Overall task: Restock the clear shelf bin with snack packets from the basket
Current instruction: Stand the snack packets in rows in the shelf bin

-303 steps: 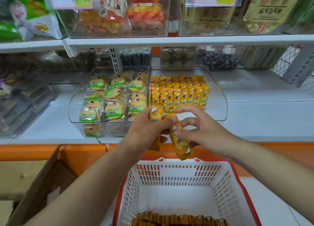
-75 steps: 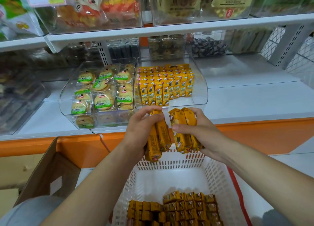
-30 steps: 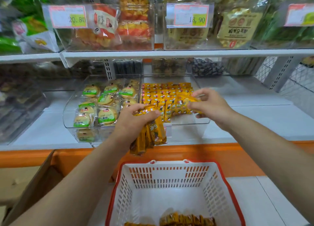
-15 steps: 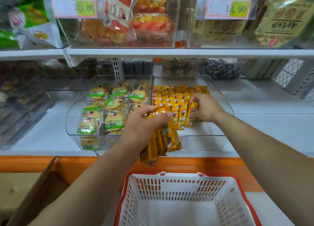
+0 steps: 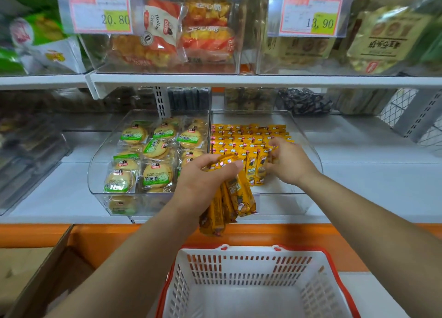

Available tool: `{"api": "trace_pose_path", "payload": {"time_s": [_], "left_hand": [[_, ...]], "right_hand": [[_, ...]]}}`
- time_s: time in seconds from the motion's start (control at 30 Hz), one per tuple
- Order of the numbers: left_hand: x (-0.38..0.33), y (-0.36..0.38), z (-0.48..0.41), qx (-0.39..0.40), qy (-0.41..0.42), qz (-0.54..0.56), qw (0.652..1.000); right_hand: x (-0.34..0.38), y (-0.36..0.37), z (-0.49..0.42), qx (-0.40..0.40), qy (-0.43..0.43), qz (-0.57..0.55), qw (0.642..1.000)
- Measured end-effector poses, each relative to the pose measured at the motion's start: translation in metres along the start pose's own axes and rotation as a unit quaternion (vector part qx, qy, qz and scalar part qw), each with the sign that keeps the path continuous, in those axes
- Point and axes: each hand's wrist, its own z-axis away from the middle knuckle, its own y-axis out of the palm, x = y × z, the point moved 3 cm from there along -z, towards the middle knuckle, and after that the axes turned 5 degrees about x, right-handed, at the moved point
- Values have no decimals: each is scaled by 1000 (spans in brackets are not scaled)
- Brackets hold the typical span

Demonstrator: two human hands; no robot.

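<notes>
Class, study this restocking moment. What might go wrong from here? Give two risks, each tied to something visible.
1. The left hand grips a loose bunch of yellow snack packets that dangles in front of the clear bin. One might slip out and miss the basket.
2. The right hand is at the front upright row inside that bin. A nudge may topple the row.

Bin is formed of clear glossy plastic. Packets are wrapped in shiny yellow film. Basket is moulded in matt white slotted plastic. Shelf is coated smooth white.
</notes>
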Motion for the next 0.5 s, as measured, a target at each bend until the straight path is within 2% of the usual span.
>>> {"api": "trace_pose_path", "payload": {"time_s": [0.07, 0.1, 0.2, 0.23, 0.4, 0.5], "left_hand": [[1, 4, 2, 5, 3, 3, 1000], [1, 6, 4, 10, 2, 5, 1000], [1, 19, 11, 28, -6, 3, 1000], [2, 23, 14, 33, -9, 5, 999], [7, 35, 21, 35, -13, 12, 999], [3, 36, 23, 52, -9, 7, 999]], "right_hand": [[10, -17, 30, -40, -30, -47, 998], [14, -23, 47, -32, -46, -106, 993], [27, -28, 100, 90, -56, -319, 942], [31, -27, 114, 122, -53, -358, 924], [34, -18, 136, 151, -24, -369, 917], [30, -20, 136, 179, -9, -435, 882]]}}
